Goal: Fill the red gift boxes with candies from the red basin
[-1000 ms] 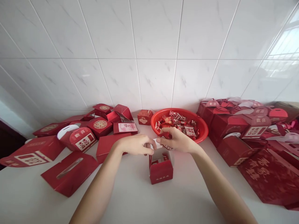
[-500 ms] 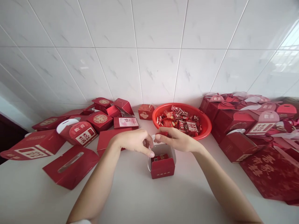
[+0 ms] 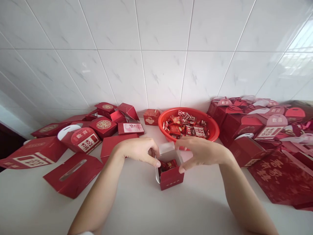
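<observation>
A small red candy box [image 3: 171, 179] stands with its top open on the white table in front of me. Red-wrapped candies [image 3: 168, 164] lie inside it. My left hand [image 3: 144, 151] grips the box's left wall, the thumb at the rim and the curled fingers behind. At the right side, my right hand [image 3: 200, 151] spans the wall, thumb against the front corner and fingers at the back corner. Behind the hands sits a red plastic basin [image 3: 215, 129] holding many wrapped candies [image 3: 188, 125].
Several red gift boxes [image 3: 80, 138] lie on the left, some flat. On the right, red boxes [image 3: 244, 125] are piled beside a large red bag [image 3: 276, 179]. A small red box [image 3: 151, 117] stands by the tiled wall [image 3: 166, 75].
My right hand has moved from above the box to its right side, its fingers spreading around the wall. More candy shows inside, and the box has turned slightly. My left hand stays on the box.
</observation>
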